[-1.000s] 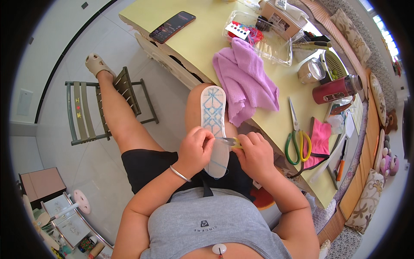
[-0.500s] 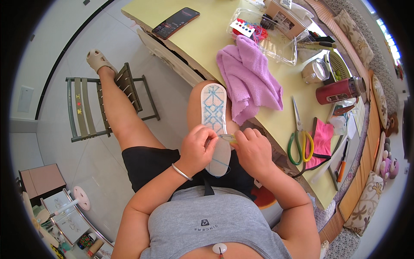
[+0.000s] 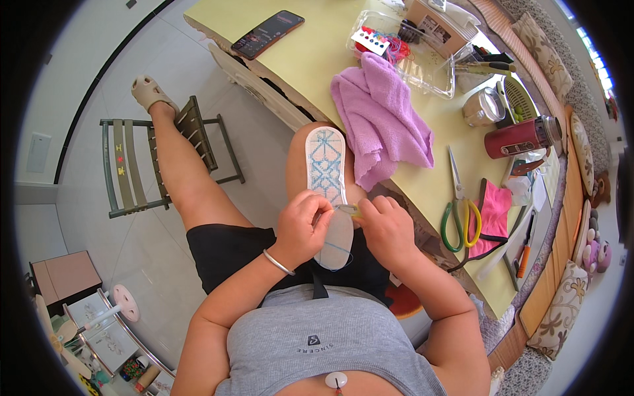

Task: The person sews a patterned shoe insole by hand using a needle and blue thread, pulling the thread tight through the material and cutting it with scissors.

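A shoe insole (image 3: 325, 158) lies lengthwise over my bent knee and lap, its far half stitched in a blue lattice pattern, its near half plain grey. Blue thread (image 3: 338, 248) crosses the near end. My left hand (image 3: 304, 221) is closed in a pinch at the left edge of the insole's middle; what its fingertips hold is too small to tell. Opposite it, my right hand (image 3: 386, 224) grips a small tool (image 3: 348, 209) with a metal tip and a yellowish handle. The tip points left over the insole toward my left fingertips.
On the yellow table at right lie a purple towel (image 3: 383, 125), scissors (image 3: 457, 198), pink cloth (image 3: 490, 218), an orange-handled knife (image 3: 525, 247) and a red flask (image 3: 518, 138). Farther back are a clear box (image 3: 429, 76) with coloured thread and a phone (image 3: 269, 34). A folding chair (image 3: 125, 165) stands left.
The insole's far end has shifted very slightly left. Both hands keep nearly the same place and grip.
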Demonstrator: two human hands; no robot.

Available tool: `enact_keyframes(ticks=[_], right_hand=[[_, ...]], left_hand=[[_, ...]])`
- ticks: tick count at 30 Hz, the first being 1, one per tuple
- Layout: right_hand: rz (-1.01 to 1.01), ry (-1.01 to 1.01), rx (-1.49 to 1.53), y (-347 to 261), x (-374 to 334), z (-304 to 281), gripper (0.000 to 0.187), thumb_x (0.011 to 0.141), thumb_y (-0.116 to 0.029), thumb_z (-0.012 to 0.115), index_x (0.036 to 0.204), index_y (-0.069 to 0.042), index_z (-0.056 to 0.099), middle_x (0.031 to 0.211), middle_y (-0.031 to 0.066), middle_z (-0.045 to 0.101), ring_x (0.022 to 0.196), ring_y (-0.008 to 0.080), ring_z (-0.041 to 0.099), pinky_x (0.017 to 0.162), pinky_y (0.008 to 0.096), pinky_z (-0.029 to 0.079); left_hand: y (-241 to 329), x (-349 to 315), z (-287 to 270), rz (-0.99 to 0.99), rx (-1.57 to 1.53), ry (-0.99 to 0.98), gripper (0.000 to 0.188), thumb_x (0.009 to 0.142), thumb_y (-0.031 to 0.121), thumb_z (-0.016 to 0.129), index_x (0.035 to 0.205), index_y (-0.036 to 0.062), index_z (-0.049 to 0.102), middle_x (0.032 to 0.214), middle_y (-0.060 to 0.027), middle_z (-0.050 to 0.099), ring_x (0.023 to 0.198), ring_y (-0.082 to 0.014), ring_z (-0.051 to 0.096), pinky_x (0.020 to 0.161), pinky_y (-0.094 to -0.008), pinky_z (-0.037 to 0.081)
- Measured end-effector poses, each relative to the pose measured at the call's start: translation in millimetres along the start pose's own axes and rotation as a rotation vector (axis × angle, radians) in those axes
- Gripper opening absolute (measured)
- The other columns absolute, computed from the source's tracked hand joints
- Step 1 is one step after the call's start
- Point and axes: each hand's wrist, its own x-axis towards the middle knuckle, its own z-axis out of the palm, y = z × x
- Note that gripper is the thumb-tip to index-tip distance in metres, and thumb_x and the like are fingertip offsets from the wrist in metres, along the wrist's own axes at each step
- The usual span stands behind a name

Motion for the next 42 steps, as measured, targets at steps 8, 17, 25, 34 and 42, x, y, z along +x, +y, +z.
enact_keyframes(ticks=[8,17,25,34,42], right_hand=[[0.329,0.403,-0.178,52,16,-43,0.03,0.079,-0.014,0.069,0.106,-0.005,0.058,0.089,0.0132,0.058,0.079,0.0325,0.058,0.069,0.0414,0.047],[0.128,0.406,0.294,40,13,-45,0.02,0.079,-0.003,0.066,0.099,0.0,0.066,0.093,0.0124,0.064,0.09,0.0264,0.061,0.083,0.0343,0.046],[0.328,-0.164,1.861,-27,4,10,0.02,0.086,-0.006,0.066,0.104,0.0,0.07,0.109,0.0106,0.062,0.104,0.0194,0.057,0.092,0.032,0.044],[0.1,0.007,1.587,-40,-12,7,0.015,0.081,0.001,0.067,0.096,-0.001,0.071,0.107,0.0118,0.062,0.102,0.0204,0.058,0.091,0.0319,0.046],[0.104,0.17,1.473,-62,-23,-6,0.002,0.089,-0.004,0.058,0.09,-0.002,0.059,0.095,0.009,0.06,0.085,0.016,0.056,0.073,0.0262,0.045]], left_hand=[[3,-7,-13,0.055,-0.096,-0.035,0.017,0.076,0.001,0.067,0.091,0.0012,0.058,0.086,-0.0062,0.055,0.063,-0.0092,0.047,0.055,-0.0214,0.04],[18,-19,-14,0.316,-0.089,-0.039,0.02,0.076,-0.001,0.064,0.095,0.0009,0.059,0.096,-0.013,0.061,0.071,-0.0167,0.054,0.063,-0.026,0.046],[43,-31,-22,-0.09,-0.889,-0.233,0.019,0.08,0.007,0.065,0.097,0.0012,0.058,0.092,-0.0063,0.056,0.084,-0.0116,0.051,0.071,-0.0229,0.042],[39,-45,-31,-0.322,-1.187,-0.441,0.012,0.081,0.004,0.063,0.091,0.0009,0.058,0.086,-0.0024,0.055,0.079,-0.0081,0.05,0.074,-0.0203,0.041],[52,-55,-31,-0.382,-1.194,-0.506,0.019,0.08,0.011,0.067,0.093,-0.0006,0.059,0.082,-0.0074,0.058,0.074,-0.0112,0.05,0.062,-0.0219,0.039]])
